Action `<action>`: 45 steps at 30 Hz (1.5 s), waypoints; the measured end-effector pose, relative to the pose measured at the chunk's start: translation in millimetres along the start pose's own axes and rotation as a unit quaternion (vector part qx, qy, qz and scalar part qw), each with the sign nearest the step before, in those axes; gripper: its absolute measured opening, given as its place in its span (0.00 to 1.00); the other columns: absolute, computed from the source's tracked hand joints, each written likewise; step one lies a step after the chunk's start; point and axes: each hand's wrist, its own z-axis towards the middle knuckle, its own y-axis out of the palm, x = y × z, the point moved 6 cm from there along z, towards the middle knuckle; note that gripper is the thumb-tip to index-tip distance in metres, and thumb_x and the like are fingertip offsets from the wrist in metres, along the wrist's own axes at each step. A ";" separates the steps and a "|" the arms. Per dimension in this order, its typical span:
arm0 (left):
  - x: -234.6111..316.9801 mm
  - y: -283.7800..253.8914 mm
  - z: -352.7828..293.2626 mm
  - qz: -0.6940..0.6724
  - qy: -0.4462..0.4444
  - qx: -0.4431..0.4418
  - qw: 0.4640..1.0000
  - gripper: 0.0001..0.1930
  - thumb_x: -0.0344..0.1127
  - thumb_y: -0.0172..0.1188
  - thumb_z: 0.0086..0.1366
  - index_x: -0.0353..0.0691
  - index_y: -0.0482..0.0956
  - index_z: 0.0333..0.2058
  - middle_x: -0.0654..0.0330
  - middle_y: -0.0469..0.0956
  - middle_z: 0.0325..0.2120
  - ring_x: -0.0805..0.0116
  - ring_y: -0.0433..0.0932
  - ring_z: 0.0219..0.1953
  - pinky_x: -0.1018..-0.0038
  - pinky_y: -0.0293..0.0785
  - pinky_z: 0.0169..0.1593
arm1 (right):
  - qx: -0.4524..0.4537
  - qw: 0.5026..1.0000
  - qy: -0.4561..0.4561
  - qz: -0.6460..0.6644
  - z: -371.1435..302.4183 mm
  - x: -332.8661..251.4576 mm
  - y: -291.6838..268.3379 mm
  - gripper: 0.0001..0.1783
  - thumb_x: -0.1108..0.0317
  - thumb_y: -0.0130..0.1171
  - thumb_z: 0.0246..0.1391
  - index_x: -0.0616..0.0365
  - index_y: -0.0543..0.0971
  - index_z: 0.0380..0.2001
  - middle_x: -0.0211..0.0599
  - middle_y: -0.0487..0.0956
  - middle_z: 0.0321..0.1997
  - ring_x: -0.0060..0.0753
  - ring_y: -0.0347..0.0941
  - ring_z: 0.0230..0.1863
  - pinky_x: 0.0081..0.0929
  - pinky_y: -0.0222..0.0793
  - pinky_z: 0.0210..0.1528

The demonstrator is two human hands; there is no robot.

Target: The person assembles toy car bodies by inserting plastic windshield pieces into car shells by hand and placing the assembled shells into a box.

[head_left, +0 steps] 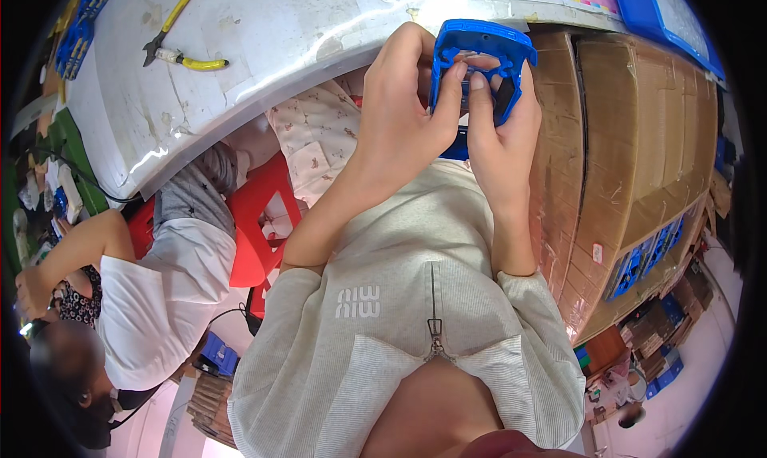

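Observation:
Both my hands hold a blue plastic housing (485,37) with an open middle, up near the front edge of the table. My left hand (399,110) is closed on its left side, thumb pressing inside the opening. On the opposite side my right hand (503,142) grips it, its thumb also pushed inward beside the other thumb. A dark strip runs along the inner right wall of the housing. Below the hands, another blue piece (457,145) partly shows; I cannot tell whether it is joined to the housing. Most fingertips are hidden behind the plastic.
Yellow-handled cutting pliers (169,55) lie on the white-topped table (272,14). Large cardboard boxes (655,114) stand close on my right, below a blue tray (675,14). A co-worker in a white shirt (164,298) sits at left, near a red chair (260,218).

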 end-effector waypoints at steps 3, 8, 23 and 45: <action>1.7 -1.0 -2.2 -0.006 -0.016 0.017 1.000 0.08 0.24 0.54 0.58 0.31 0.66 0.36 0.56 0.76 0.32 0.73 0.75 0.37 0.79 0.71 0.40 | -0.006 1.000 -0.009 -0.009 0.0 -1.7 -1.2 0.03 0.76 0.45 0.52 0.64 0.66 0.31 0.44 0.75 0.24 0.32 0.74 0.24 0.25 0.67 0.28; 4.7 -5.5 -3.1 0.015 0.011 0.014 1.000 0.08 0.24 0.54 0.58 0.32 0.66 0.36 0.58 0.74 0.33 0.74 0.75 0.34 0.81 0.71 0.36 | -0.012 0.996 0.027 0.081 -2.8 -2.4 3.4 0.05 0.77 0.45 0.52 0.64 0.67 0.33 0.42 0.76 0.26 0.28 0.74 0.27 0.22 0.68 0.29; -2.2 -15.2 -1.6 0.047 0.033 0.102 0.993 0.07 0.27 0.55 0.59 0.33 0.67 0.33 0.62 0.73 0.26 0.82 0.68 0.24 0.85 0.65 0.25 | -0.102 0.984 0.114 0.096 -10.9 17.0 11.3 0.08 0.79 0.43 0.52 0.64 0.68 0.36 0.37 0.75 0.26 0.23 0.72 0.29 0.20 0.67 0.34; -6.1 -393.7 7.9 0.615 -0.168 0.366 0.678 0.17 0.39 0.61 0.48 0.31 0.72 0.32 0.46 0.75 0.29 0.54 0.75 0.33 0.64 0.69 0.35 | -0.257 0.952 -0.077 0.145 -7.6 -16.0 47.9 0.19 0.75 0.57 0.44 0.64 0.69 0.43 0.43 0.67 0.49 0.32 0.70 0.43 0.27 0.66 0.46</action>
